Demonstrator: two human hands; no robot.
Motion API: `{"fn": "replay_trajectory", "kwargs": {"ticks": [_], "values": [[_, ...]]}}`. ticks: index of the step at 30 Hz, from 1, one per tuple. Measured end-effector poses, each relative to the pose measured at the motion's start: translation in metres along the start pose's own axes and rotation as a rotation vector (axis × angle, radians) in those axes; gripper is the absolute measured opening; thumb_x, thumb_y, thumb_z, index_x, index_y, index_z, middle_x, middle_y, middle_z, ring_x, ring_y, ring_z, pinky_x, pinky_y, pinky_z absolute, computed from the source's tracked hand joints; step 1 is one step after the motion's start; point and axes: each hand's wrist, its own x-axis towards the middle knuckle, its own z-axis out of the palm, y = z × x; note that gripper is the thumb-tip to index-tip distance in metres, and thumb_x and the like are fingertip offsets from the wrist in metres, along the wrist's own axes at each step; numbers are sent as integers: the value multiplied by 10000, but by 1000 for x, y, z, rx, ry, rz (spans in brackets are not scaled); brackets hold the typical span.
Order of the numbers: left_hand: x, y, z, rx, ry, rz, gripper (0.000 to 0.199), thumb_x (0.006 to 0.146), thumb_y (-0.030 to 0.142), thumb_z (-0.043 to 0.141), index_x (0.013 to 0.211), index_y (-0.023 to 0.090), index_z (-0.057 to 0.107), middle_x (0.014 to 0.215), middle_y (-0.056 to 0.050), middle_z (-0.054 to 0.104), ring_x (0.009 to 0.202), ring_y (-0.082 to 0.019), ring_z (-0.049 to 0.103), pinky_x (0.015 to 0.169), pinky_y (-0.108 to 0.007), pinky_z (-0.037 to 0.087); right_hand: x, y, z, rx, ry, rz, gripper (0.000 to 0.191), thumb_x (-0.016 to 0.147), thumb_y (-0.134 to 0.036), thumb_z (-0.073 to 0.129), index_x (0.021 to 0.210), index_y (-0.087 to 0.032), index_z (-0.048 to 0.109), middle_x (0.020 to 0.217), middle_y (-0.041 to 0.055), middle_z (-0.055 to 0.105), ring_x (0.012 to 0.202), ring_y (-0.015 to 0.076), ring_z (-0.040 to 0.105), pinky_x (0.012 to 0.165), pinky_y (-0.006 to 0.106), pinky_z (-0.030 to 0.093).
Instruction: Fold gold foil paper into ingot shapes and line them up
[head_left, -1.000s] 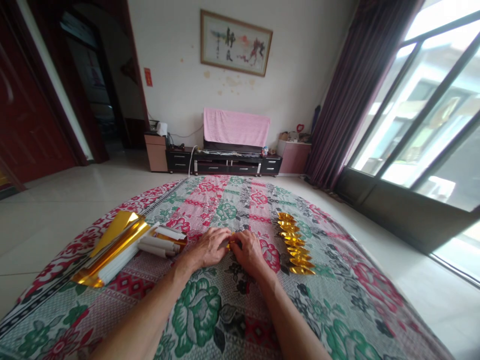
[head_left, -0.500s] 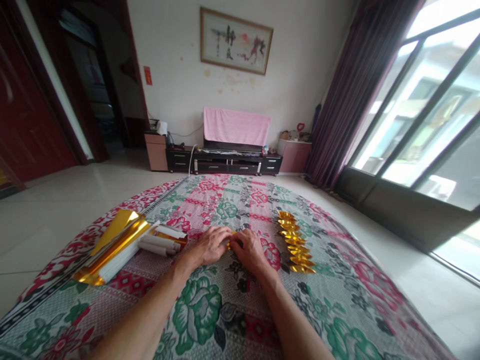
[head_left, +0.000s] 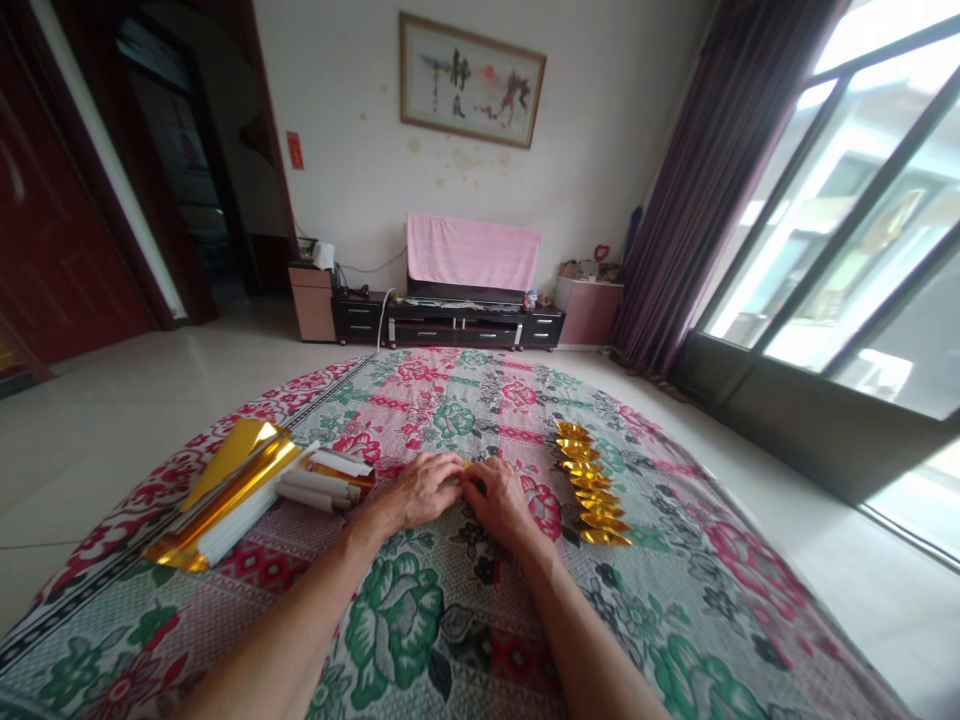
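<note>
My left hand [head_left: 425, 488] and my right hand [head_left: 496, 496] meet over the middle of the flowered cloth [head_left: 450, 420], fingers curled. Between their fingertips shows a sliver of gold foil paper [head_left: 467, 464]; most of it is hidden by the fingers. To the right stands a row of several folded gold foil pieces [head_left: 592, 483], pointed at both ends. On the left lie gold foil sheets [head_left: 255, 465], partly curled, with white backs. Beside them, close to my left wrist, are rolled white-backed foil sheets [head_left: 322, 488].
The cloth covers a wide rounded surface. Beyond it, a low black TV cabinet [head_left: 457, 330] stands by the wall, with a pink towel [head_left: 472, 250] over a screen-like shape. A purple curtain [head_left: 675, 220] and a glass door [head_left: 847, 230] are at the right.
Both hands stay in nearly the same place, with only slight finger movement. Less of the gold paper shows between the fingertips now.
</note>
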Motion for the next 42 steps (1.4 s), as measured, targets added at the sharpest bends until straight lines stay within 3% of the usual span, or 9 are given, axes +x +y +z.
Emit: {"fn": "replay_trajectory", "kwargs": {"ticks": [15, 29, 42], "values": [[-2, -1, 2, -12, -6, 11, 357, 771, 161, 488, 1118, 214, 556, 1217, -37, 544, 1127, -203, 453, 989, -384, 389, 0, 1, 2, -24, -6, 9, 127, 832, -270, 523, 844, -221, 640, 813, 17, 558, 787, 140, 479, 739, 248, 316], [-3, 3, 1, 24, 3, 6, 354, 769, 152, 470, 1116, 180, 537, 1228, -50, 535, 1139, -210, 439, 1014, -375, 365, 0, -4, -5, 30, -38, 2, 102, 786, -287, 582, 845, -224, 636, 846, 18, 565, 813, 148, 486, 763, 267, 327], [-3, 7, -1, 25, 5, -13, 396, 746, 116, 460, 1129, 183, 536, 1229, -57, 541, 1145, -206, 446, 1011, -380, 369, 8, 5, -5, 156, -47, 37, 122, 739, -178, 594, 842, -201, 657, 832, 14, 610, 796, 142, 528, 761, 251, 372]]}}
